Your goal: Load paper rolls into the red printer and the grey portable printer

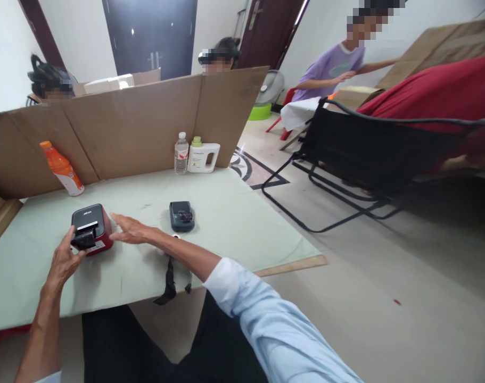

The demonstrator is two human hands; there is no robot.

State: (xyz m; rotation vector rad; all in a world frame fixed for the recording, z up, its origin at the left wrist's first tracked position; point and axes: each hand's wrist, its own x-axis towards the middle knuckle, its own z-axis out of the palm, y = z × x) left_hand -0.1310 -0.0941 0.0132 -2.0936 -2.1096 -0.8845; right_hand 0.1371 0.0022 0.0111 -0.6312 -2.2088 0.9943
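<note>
A small red and black box-shaped device, which looks like a label printer, sits on the left part of the table. A black strip or flap hangs over its front. My left hand grips the printer's front left corner, with the index finger along the side and the thumb low at the front by the black flap. My right hand is beside the printer's right side, its fingers stretched out and apart; whether the fingertips touch the casing I cannot tell. Nothing is held in it.
A dark handheld device lies beyond my right forearm. A black strip droops over the table's front edge. An orange bottle, a clear bottle and a white jug stand along the cardboard wall. A folding chair and other people are beyond.
</note>
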